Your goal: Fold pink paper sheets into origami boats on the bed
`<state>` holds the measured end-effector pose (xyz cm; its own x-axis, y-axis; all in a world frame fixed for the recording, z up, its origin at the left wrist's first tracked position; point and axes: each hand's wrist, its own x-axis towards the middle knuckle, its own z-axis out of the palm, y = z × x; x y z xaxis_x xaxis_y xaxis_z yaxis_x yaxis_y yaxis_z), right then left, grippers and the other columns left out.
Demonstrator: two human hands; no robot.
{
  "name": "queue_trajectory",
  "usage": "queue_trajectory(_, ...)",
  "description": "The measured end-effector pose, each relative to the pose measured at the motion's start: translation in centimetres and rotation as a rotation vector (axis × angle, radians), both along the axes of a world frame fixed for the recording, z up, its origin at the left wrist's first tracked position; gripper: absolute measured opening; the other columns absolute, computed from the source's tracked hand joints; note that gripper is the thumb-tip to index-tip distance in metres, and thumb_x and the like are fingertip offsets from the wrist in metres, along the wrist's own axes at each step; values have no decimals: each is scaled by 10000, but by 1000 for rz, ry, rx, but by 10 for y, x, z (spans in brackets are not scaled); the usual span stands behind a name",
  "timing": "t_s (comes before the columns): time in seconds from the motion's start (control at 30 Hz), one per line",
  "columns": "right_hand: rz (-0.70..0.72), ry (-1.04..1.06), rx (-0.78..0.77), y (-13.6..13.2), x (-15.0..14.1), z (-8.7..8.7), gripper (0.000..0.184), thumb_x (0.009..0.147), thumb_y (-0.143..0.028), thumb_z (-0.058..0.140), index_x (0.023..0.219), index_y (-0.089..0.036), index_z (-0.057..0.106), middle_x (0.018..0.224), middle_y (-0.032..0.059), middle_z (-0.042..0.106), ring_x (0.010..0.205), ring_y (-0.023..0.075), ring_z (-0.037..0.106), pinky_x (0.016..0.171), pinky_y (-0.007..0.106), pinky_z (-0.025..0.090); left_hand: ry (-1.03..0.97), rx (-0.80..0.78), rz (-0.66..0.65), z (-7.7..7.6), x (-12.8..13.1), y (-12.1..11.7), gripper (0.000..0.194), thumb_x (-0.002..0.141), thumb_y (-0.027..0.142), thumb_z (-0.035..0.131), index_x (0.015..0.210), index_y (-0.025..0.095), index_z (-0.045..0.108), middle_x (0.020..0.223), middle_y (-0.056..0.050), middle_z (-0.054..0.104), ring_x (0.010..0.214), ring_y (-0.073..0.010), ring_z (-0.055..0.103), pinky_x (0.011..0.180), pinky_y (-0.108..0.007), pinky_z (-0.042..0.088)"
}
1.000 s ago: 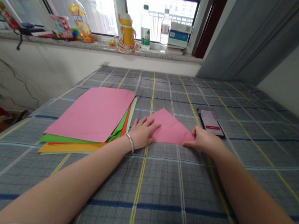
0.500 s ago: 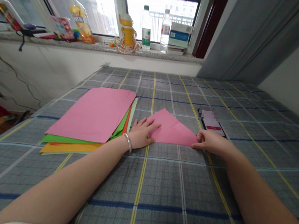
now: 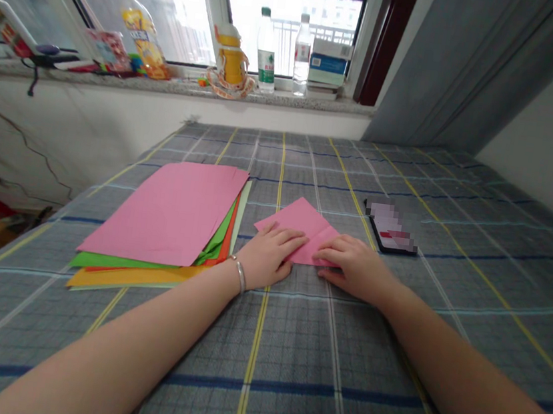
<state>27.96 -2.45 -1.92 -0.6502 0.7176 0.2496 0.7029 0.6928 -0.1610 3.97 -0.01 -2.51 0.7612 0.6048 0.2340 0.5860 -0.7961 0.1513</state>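
Observation:
A folded pink sheet of paper [image 3: 300,214] lies on the checked cloth, its top point facing away from me. My left hand [image 3: 270,255] rests palm down over the paper's left and middle part, fingers stretched out, with a silver bangle at the wrist. From the right, my right hand [image 3: 354,265] has its curved fingers and thumb on the paper's turned-in right corner. Fingers of both hands almost meet near the middle, and they hide much of the lower part of the sheet.
Left of my hands lies a stack of coloured paper [image 3: 165,213], pink on top. A phone [image 3: 391,229] lies to the right on the checked cloth [image 3: 290,343]. Bottles, a yellow cup [image 3: 234,61] and boxes [image 3: 328,65] stand along the windowsill.
My right hand has moved left, bringing the paper's right corner inward over the sheet. My left hand has shifted slightly right across the paper.

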Motion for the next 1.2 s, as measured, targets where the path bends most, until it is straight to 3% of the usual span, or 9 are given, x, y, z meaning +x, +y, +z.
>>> queue_trajectory(0.17, -44, -110, 117, -2, -11, 1, 178, 903, -290, 516, 910, -223, 681, 954, 45, 691, 939, 212, 573, 842, 347, 364, -18, 90, -85, -4, 5, 4, 227, 917, 255, 480, 1072, 189, 632, 1181, -68, 634, 1098, -211, 566, 1057, -421, 358)
queue_trajectory(0.43, -143, -90, 230, -5, -28, -1, 190, 884, -213, 452, 812, -188, 627, 821, 49, 684, 808, 192, 578, 725, 323, 337, -49, 119, -96, -9, 18, 6, 116, 911, 225, 506, 908, 168, 606, 909, -51, 671, 883, -181, 609, 824, -307, 480)
queue_trajectory(0.83, -162, 2, 207, -4, -26, -2, 116, 820, -189, 498, 742, -210, 581, 789, 16, 667, 759, 164, 565, 660, 302, 305, -61, 262, -17, -7, 22, 0, 195, 922, 279, 495, 793, 173, 596, 800, -40, 664, 751, -181, 602, 710, -311, 451)
queue_trajectory(1.2, -222, -21, 181, -4, -11, 5, 112, 824, -192, 493, 751, -218, 575, 760, 6, 632, 726, 157, 542, 660, 288, 302, -130, 234, 7, -6, 15, 3, 214, 955, 272, 426, 861, 176, 592, 855, -48, 664, 798, -163, 596, 713, -285, 451)
